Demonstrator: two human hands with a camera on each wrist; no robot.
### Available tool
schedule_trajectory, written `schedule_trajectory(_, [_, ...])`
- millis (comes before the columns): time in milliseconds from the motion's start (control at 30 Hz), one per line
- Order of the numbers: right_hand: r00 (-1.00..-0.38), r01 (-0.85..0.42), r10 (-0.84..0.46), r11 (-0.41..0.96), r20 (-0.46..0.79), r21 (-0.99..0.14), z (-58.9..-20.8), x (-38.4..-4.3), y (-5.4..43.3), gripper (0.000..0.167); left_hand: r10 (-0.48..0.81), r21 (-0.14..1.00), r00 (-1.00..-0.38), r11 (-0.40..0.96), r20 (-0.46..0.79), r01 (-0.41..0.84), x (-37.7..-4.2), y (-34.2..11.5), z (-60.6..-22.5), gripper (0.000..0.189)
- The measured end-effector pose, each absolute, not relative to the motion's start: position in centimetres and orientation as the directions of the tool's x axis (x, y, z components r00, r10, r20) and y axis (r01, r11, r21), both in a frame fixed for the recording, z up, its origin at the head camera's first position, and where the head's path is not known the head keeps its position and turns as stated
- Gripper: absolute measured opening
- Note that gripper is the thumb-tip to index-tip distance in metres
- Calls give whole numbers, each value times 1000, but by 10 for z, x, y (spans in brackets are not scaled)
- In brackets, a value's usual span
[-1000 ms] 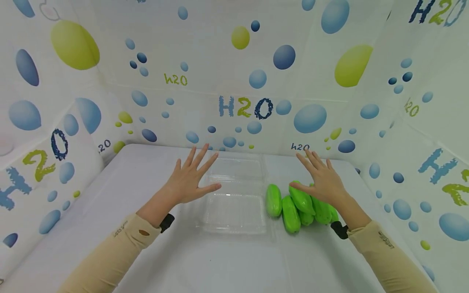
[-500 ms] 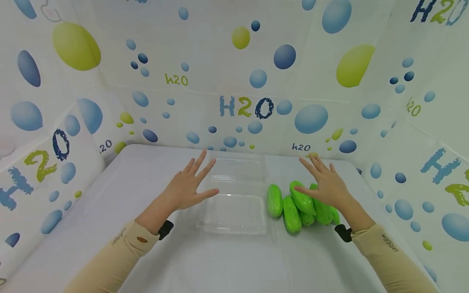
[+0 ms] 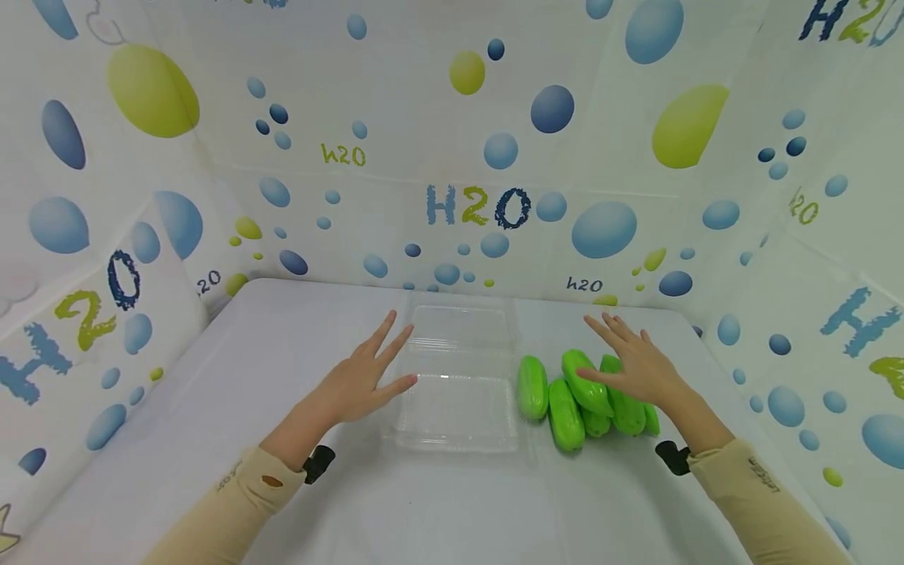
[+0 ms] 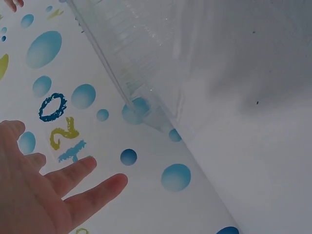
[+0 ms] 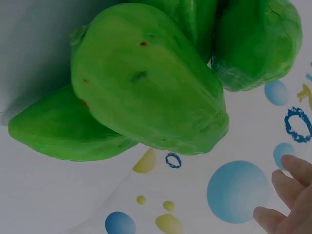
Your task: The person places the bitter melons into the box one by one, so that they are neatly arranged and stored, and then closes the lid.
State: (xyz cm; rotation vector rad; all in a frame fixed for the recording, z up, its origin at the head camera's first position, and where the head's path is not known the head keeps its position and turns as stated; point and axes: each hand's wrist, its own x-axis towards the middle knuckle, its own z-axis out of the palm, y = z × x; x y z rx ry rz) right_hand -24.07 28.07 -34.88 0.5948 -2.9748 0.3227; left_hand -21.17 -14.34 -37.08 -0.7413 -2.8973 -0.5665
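Reads as pre-grasp: left hand (image 3: 356, 390) by clear box (image 3: 455, 416), right hand (image 3: 641, 370) by green vegetables (image 3: 567, 416), fingers spread, empty; picking needs right fingers curled round one.

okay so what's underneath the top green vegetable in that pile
Under the top green vegetable, the end of another green vegetable shows in the head view. Its covered part and anything else beneath can't be seen; the right hand also blocks some view.

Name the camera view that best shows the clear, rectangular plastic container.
The head view: the clear, rectangular plastic container has both sections in frame. The left wrist view crops it at the top; the right wrist view shows none.
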Motion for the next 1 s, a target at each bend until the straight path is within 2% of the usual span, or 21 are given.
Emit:
schedule_trajectory(433, [-914, -393, -405, 853, 40, -344, -361, -240, 290, 83, 453, 506, -884, 738, 119, 447, -202, -146, -394, 79])
schedule_trajectory(1000, [-901, -398, -433, 812, 15, -426, -372, -245, 294, 79, 434, 649, -900, 671, 46, 357, -198, -149, -413, 78])
